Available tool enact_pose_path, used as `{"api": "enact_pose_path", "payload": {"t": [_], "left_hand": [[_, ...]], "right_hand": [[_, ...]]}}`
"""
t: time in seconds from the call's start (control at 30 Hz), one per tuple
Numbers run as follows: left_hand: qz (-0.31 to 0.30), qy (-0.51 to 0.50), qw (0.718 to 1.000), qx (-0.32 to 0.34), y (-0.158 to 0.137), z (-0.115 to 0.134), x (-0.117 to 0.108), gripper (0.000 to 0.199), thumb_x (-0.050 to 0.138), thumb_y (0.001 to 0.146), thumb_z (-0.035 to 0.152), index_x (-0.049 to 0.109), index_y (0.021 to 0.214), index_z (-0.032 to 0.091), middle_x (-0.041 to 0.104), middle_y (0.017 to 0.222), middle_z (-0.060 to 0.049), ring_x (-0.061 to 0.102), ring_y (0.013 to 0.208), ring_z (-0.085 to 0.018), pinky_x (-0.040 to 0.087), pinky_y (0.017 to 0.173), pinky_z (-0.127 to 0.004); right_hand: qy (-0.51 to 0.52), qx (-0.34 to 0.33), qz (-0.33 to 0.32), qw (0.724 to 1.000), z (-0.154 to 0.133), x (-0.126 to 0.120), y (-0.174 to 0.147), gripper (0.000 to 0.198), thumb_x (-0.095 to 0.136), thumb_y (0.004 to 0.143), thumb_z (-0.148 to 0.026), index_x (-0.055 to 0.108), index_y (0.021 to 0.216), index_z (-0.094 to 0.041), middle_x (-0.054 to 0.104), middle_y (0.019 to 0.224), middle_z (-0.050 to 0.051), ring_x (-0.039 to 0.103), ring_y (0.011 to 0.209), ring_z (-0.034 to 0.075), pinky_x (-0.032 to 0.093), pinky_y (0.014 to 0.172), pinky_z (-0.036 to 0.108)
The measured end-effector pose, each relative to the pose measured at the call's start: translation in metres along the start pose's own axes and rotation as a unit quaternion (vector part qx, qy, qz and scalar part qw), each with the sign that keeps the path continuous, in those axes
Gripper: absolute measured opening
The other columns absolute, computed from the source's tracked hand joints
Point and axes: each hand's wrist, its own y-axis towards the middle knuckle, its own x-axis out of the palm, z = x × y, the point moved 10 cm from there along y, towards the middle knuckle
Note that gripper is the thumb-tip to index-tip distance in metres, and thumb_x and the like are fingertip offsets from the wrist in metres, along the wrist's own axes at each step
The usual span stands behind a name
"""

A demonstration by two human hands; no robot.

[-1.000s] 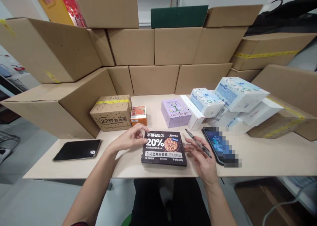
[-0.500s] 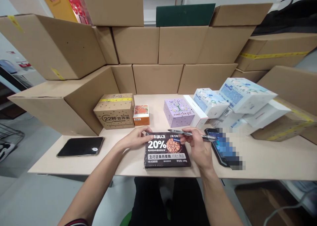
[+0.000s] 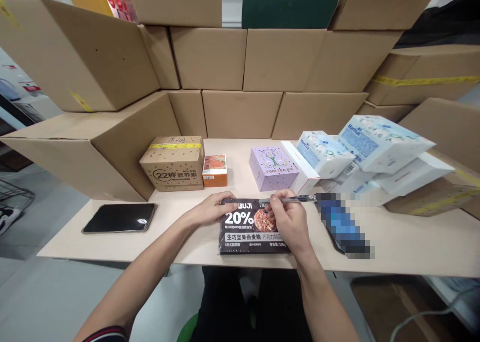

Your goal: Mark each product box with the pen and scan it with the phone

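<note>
Clasping a black box (image 3: 247,238) near the bench's (image 3: 405,247) front edge is the left hand (image 3: 210,210); the right hand (image 3: 293,221) grips a pen (image 3: 305,199).

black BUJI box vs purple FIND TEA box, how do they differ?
The black BUJI box is dark and flat; the purple FIND TEA box is pale and taller. The black one lies nearer the camera, the left hand touching it; the purple one sits farther back, untouched. Both are printed and rest on the table.

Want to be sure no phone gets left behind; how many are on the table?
2: a dark phone at the left of the table, and a lit phone to the right of the right hand. The boxes could hide others.
</note>
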Motion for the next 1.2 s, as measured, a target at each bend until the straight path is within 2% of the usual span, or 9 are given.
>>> {"api": "enact_pose_path", "payload": {"t": [0.13,0.33,0.77,1.2], "left_hand": [[-0.003,-0.015,1.000,-0.003,0.000,-0.001,0.001,0.036,0.061,0.086,0.052,0.059,0.095,0.018,0.054,0.071,0.004,0.045,0.056,-0.008,0.034,0.047,-0.019],[0.005,-0.029,1.000,-0.004,0.001,-0.003,0.000,0.036,0.063,0.085,0.053,0.059,0.093,0.018,0.055,0.071,0.004,0.046,0.056,-0.008,0.033,0.048,-0.019],[-0.001,-0.020,1.000,-0.005,0.000,-0.003,0.001,0.036,0.062,0.086,0.053,0.060,0.095,0.018,0.055,0.071,0.004,0.046,0.056,-0.008,0.034,0.050,-0.020],[0.000,-0.019,1.000,-0.007,-0.001,-0.002,0.001,0.035,0.061,0.087,0.051,0.060,0.096,0.018,0.055,0.071,0.003,0.046,0.057,-0.008,0.034,0.050,-0.019]], "right_hand": [[-0.058,-0.016,-0.013,0.998,-0.001,0.002,0.000,0.032,0.050,0.094,-0.051,0.060,0.089,-0.020,0.066,0.068,0.000,0.056,0.054,0.012,0.042,0.053,0.024],[-0.101,-0.035,-0.022,0.994,-0.006,0.004,0.000,0.035,0.047,0.095,-0.052,0.057,0.083,-0.020,0.064,0.064,0.000,0.056,0.054,0.013,0.041,0.055,0.024],[-0.140,-0.070,-0.043,0.987,-0.015,0.010,0.000,0.031,0.045,0.097,-0.046,0.056,0.081,-0.022,0.060,0.063,-0.001,0.060,0.064,0.016,0.042,0.064,0.025],[-0.141,-0.066,-0.043,0.987,-0.014,0.010,0.000,0.032,0.043,0.097,-0.047,0.056,0.082,-0.021,0.065,0.068,0.001,0.061,0.065,0.017,0.042,0.062,0.026]]}}
